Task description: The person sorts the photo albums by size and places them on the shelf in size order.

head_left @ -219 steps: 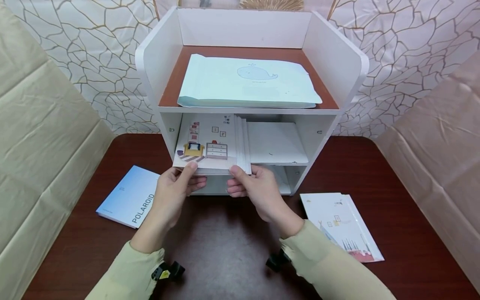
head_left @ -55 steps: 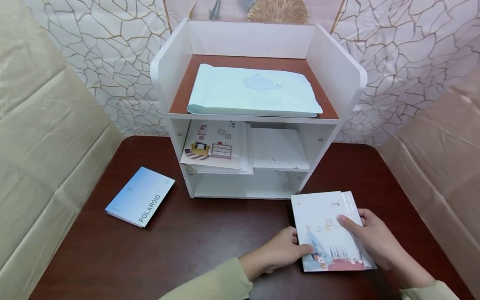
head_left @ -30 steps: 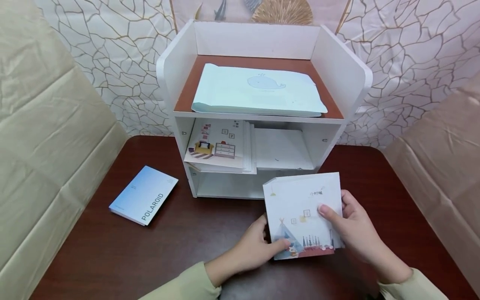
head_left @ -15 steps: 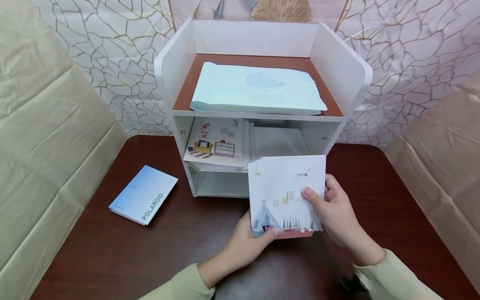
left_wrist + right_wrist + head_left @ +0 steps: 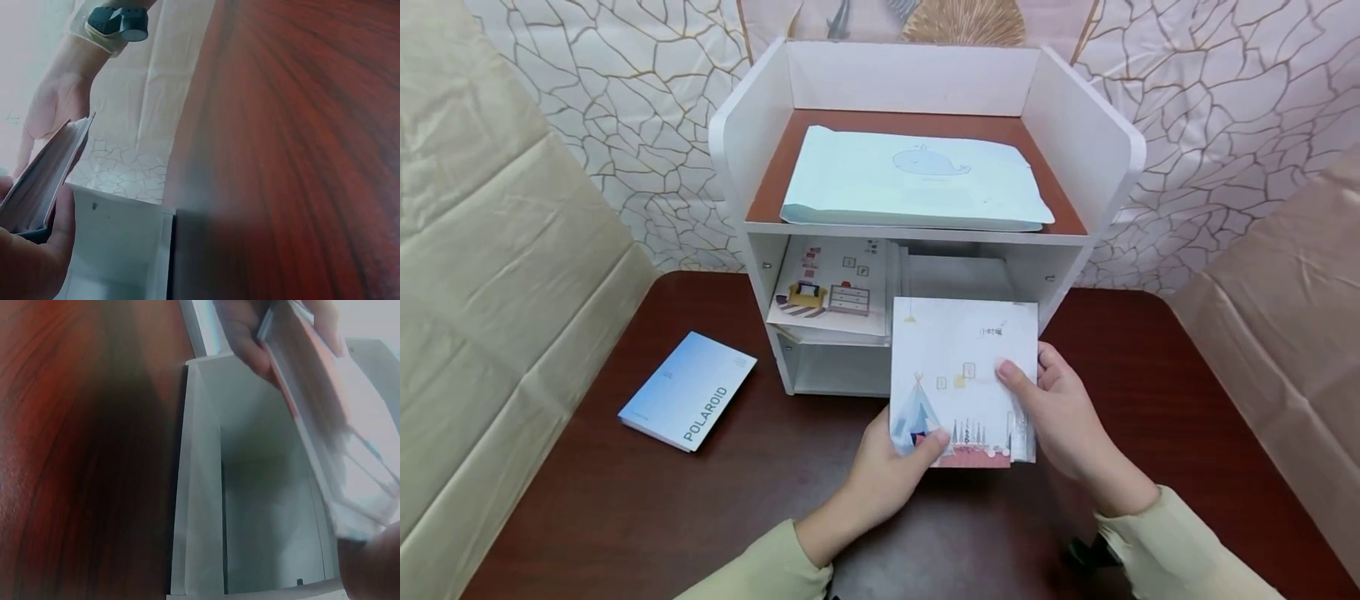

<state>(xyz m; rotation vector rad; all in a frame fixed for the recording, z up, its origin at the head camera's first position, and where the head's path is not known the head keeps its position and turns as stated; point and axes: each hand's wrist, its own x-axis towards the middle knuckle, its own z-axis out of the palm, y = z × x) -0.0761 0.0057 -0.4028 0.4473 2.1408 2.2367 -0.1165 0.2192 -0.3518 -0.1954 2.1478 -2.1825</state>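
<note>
A white photo album [image 5: 958,337] with a tent drawing on its cover is held up in front of the right half of a white shelf unit [image 5: 1105,158]. My left hand [image 5: 880,475] grips its lower left corner, thumb on the cover. On the right edge, my right hand [image 5: 1075,425] pinches it, thumb also on top. The left wrist view shows the album [image 5: 50,169] edge-on, its many pages between both hands. Clear sleeve-like edges stick out at its lower right. In the shelf's middle compartment, to the left, lies a stack of similar albums [image 5: 831,287].
A white album [image 5: 958,271] lies right of the stack, partly hidden. The bottom compartment [image 5: 842,371] opens below. A pale package with a whale drawing [image 5: 917,179] covers most of the top board. A blue-white POLAROID book [image 5: 688,392] lies on the dark table [image 5: 625,517] at left.
Earlier both hands held the stack in the shelf. Later they took the tent album from the table's right side, lifted it and carried it left and forward to the shelf front.
</note>
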